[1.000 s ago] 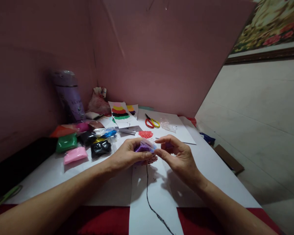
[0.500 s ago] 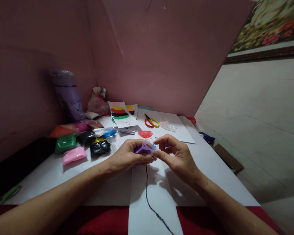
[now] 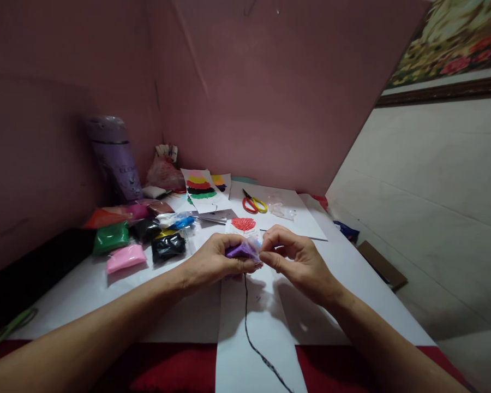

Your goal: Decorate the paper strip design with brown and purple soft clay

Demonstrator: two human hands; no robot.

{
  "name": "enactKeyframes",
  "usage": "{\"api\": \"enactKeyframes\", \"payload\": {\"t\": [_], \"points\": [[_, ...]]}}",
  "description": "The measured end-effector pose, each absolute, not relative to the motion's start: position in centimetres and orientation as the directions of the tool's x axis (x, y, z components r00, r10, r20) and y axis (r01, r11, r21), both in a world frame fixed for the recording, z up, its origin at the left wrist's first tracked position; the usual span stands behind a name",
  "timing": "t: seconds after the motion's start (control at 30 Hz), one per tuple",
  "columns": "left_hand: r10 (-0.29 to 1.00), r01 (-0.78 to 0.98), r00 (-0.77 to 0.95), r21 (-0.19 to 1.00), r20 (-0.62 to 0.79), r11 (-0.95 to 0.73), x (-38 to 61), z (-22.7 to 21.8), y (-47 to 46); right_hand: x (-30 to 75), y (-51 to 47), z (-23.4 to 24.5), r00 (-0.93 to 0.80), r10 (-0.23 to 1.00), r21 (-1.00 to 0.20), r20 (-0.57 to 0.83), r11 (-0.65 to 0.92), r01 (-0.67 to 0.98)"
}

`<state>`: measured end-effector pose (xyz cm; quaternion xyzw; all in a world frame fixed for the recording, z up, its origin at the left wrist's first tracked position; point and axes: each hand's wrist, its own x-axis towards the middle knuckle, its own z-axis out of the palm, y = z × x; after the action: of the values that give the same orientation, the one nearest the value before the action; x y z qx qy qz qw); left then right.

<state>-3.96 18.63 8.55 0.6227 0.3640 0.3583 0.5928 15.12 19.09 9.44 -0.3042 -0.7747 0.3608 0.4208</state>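
- Clock is centred on the purple packet [image 3: 238,251], 12 = far side of table.
- Packet: in left hand [image 3: 223,256], up over the paper strip [image 3: 251,327], clear plastic edge facing 3.
- Left fingers: grasping it, thumb on the near side, the rest wrapped behind.
- Right hand [image 3: 297,262]: at 3, fingers curled, thumb and index tips nearly together right at the plastic edge. Can't tell if they actually grip it.
- Strip: red patch [image 3: 243,224] at 12, just past the packet; black wavy line [image 3: 251,341] runs down at 6.
- Scissors [image 3: 254,204]: between 12 and 1, red and yellow handles, lying flat.
- Clear bag [image 3: 281,208]: between 1 and 2, beside scissors.
- At 9: black packet [image 3: 168,248] nearest, then pink packet [image 3: 126,258] and green packet [image 3: 111,238] further out.
- Colour-banded card [image 3: 200,188]: 11.
- Purple tumbler [image 3: 117,158]: 10, upright near the pink wall [image 3: 249,98].
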Motion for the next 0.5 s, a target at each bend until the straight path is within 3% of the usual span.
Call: {"api": "enactKeyframes", "payload": {"t": [0.13,0.5], "points": [[0.864,0.014,0.503,1.0,0.0,-0.008,-4.17,8.61,18.63,15.37,19.4,9.56,-0.516,0.771,-0.823,0.372,0.531,0.2],[0.792,-0.001,0.609,0.999,-0.03,0.038,-4.58,7.83,18.85,15.66,19.75,9.69,-0.616,0.729,-0.893,0.298,0.442,0.091]]}}
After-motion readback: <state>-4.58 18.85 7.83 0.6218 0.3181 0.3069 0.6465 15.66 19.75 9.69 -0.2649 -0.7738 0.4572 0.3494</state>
